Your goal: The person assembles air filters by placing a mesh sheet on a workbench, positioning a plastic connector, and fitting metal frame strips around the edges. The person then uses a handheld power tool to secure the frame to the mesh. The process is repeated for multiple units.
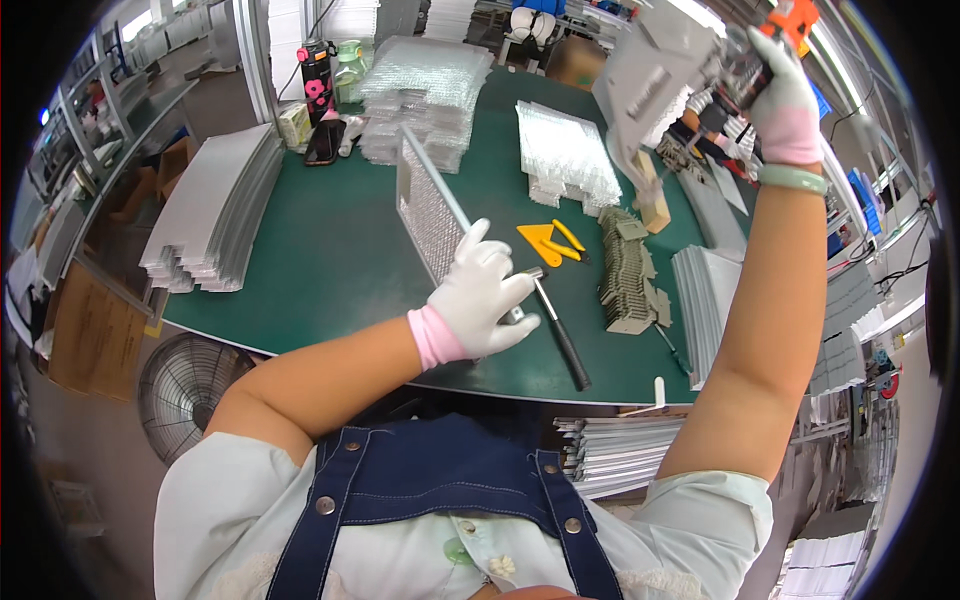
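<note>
My left hand point(475, 295), in a white glove with a pink cuff, grips a thin metal-framed panel point(425, 210) by its long edge. The panel stands tilted above the green table, and its face has a fine silvery texture. Raised high at the right, my gloved right hand point(787, 105) closes around an orange-and-black tool point(793, 20), partly blurred, so its exact kind is unclear. Beside the left hand lies a hammer point(562, 335) with a black grip. Yellow-handled cutters point(567, 243) and a yellow triangular scraper point(538, 243) rest just beyond.
Stacks of silvery panels point(215, 205) and bubble-wrapped sheets point(425, 90) stand on the green table point(330, 250). Beige clip-like parts point(625, 275) are lined up on the right, near a screwdriver point(672, 350). A grey machine point(655, 75) rises at the back right; a fan point(190, 390) stands below left.
</note>
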The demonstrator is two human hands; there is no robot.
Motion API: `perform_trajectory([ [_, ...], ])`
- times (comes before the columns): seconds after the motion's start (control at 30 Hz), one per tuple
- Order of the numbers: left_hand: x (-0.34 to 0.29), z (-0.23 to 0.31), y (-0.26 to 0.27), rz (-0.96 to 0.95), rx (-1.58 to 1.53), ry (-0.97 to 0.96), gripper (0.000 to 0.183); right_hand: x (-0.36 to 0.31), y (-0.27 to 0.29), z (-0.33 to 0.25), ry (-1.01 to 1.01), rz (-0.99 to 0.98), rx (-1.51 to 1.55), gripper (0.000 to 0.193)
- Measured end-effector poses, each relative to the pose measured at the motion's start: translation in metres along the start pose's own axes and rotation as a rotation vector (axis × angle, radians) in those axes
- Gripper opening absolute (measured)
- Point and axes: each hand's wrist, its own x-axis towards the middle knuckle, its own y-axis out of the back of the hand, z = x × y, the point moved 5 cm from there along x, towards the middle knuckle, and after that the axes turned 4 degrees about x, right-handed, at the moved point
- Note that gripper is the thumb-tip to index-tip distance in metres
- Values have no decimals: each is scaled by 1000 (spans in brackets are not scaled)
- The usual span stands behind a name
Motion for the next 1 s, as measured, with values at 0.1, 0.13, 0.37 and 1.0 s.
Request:
perform_trajectory([
  [0.1, 4, -1, -5, 3, 10, 6, 38, -5, -24, 0, -567, 231, 925, 22],
  [0.13, 2, -3, -4, 5, 16, 19, 39, -17, -37, -41, -210, 46, 1156, 23],
  [0.37, 3, -5, -22, 86, -16, 18, 37, -98, -48, -109, -418, 221, 1357, 38],
  [1.0, 10, 1, -13, 11, -19, 45, 33, -128, -112, -118, -546, 12, 1582, 31],
])
